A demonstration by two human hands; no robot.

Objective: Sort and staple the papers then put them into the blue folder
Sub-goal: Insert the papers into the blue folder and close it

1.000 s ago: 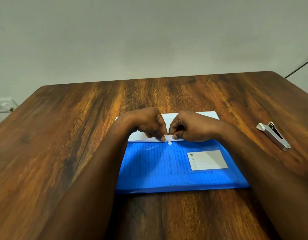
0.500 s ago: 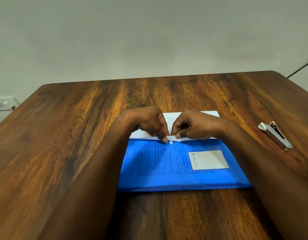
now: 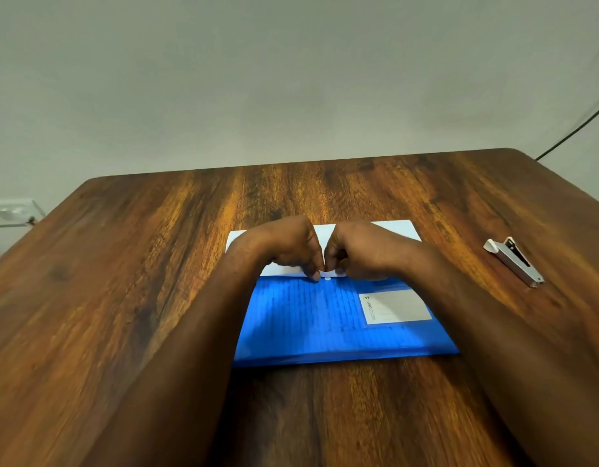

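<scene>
Blue folder [image 3: 325, 321] lies flat on the wooden tabletop [image 3: 156, 264], near its middle, long side toward the person. White label [image 3: 397, 306] on its right half, printed text along the label's left edge. Papers [image 3: 397, 228] stick out of the folder's far edge as a white band; the rest sits inside, text lines showing faintly through the blue plastic.

Both hands meet at the folder's far edge, knuckles nearly touching. Left hand [image 3: 289, 246]: fingers curled, tips pressed together on the white edge just left of a small white snap button [image 3: 327, 279]. Right hand [image 3: 362, 251]: fingers curled likewise, pinching the same edge just right of the button. Whether that edge is paper or folder flap, cannot tell.

Stapler [image 3: 513, 262], silver and white, lies on the tabletop well to the right of the folder, apart from both hands.

Plain grey wall behind. White socket plate [image 3: 8, 212] at far left; dark cable [image 3: 574, 129] at far right.
</scene>
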